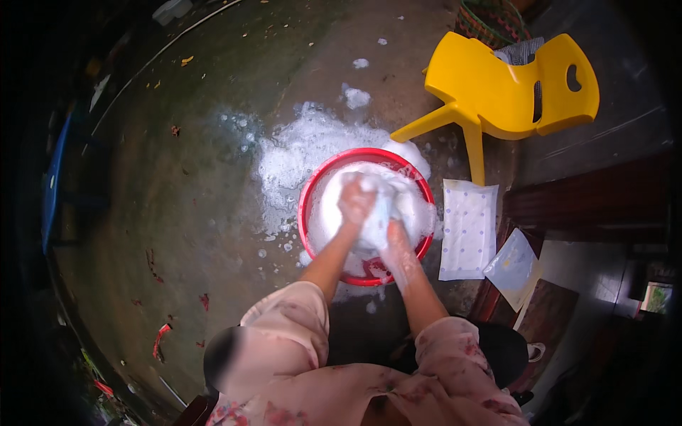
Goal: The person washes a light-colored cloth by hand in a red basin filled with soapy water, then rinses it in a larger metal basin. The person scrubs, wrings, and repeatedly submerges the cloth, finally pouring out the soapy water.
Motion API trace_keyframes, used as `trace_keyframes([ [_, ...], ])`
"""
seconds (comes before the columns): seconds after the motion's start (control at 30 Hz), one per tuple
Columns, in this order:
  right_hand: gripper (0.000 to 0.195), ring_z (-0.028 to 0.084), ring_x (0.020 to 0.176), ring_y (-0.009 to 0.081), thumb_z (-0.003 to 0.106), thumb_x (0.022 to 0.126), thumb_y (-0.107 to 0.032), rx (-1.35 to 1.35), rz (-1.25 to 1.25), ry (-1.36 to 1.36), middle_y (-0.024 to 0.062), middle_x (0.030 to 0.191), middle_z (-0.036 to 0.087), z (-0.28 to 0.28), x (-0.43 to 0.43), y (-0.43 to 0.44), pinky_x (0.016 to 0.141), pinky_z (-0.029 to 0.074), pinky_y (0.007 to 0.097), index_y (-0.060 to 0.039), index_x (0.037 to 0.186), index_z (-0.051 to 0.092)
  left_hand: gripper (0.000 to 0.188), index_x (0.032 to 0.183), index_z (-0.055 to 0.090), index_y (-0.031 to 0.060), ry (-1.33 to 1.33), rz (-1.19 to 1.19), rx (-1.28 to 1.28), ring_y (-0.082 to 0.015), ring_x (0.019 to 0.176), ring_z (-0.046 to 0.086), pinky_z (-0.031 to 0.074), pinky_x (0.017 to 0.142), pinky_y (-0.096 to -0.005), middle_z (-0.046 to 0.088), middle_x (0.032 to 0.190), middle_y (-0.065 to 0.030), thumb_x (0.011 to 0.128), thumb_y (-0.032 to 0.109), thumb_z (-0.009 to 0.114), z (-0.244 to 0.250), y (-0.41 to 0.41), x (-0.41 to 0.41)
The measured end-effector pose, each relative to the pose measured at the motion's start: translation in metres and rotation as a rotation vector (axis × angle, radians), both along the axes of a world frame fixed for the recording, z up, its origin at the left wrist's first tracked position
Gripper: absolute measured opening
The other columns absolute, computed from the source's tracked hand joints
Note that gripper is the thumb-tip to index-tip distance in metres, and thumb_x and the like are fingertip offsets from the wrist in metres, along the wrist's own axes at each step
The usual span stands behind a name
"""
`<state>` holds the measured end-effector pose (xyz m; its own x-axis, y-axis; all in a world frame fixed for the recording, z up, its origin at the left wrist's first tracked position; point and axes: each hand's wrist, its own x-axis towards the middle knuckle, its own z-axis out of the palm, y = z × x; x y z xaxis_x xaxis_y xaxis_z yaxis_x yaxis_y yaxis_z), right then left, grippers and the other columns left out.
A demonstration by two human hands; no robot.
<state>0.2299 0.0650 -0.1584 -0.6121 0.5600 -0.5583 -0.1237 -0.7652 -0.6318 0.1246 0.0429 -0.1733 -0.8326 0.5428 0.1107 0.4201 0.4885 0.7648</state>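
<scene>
A round red plastic basin [306, 198] full of white suds stands on the wet floor in front of me. Above the suds, my left hand [356, 199], blurred and foamy, is pressed against a wet, pale bluish-white cloth [379, 219]. My right hand [395, 237] holds the cloth's lower right side, its fingers partly covered by cloth and foam. The two hands are close together with the cloth between them. Under the suds, the basin's contents are hidden; some red bottom shows near its front rim.
Spilled foam [298, 154] spreads over the floor behind and left of the basin. A yellow plastic chair [479, 80] stands at the back right, near a woven basket [490, 24]. Right of the basin lie a dotted white sheet [469, 229] and a plastic packet [511, 266].
</scene>
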Motion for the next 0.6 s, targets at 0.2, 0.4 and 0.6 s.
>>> trace_keyframes([
  [0.2, 0.037, 0.057, 0.098, 0.0160, 0.047, 0.093, -0.040, 0.336, 0.118, 0.076, 0.0048, 0.107, 0.057, -0.067, 0.057, 0.046, 0.085, 0.049, 0.0325, -0.0115, 0.117, 0.053, 0.045, 0.114, 0.059, 0.0005, 0.040, -0.501, 0.358, -0.0378, 0.107, 0.055, 0.045, 0.090, -0.0476, 0.057, 0.110, -0.0266, 0.077, 0.026, 0.064, 0.044, -0.009, 0.113],
  [0.4, 0.034, 0.060, 0.100, 0.0219, 0.045, 0.095, -0.030, -0.225, -0.001, 0.046, 0.0076, 0.106, 0.062, 0.028, 0.010, 0.025, 0.091, 0.048, 0.0377, -0.0064, 0.118, 0.053, 0.045, 0.115, 0.055, 0.0022, -0.368, -0.244, 0.038, -0.0298, 0.107, 0.056, 0.050, 0.082, -0.0419, 0.054, 0.119, -0.0191, 0.085, 0.035, 0.060, -0.010, -0.009, -0.025],
  [0.6, 0.059, 0.043, 0.123, 0.0239, 0.054, 0.091, -0.032, 0.206, 0.001, -0.453, 0.0102, 0.136, 0.041, -0.032, 0.063, 0.068, 0.095, 0.042, 0.0451, -0.0064, 0.139, 0.031, 0.068, 0.135, 0.040, 0.0030, -0.343, 0.269, -0.223, -0.0317, 0.128, 0.039, 0.032, 0.106, -0.0394, 0.045, 0.135, -0.0202, 0.082, 0.036, 0.066, -0.016, -0.021, 0.017],
])
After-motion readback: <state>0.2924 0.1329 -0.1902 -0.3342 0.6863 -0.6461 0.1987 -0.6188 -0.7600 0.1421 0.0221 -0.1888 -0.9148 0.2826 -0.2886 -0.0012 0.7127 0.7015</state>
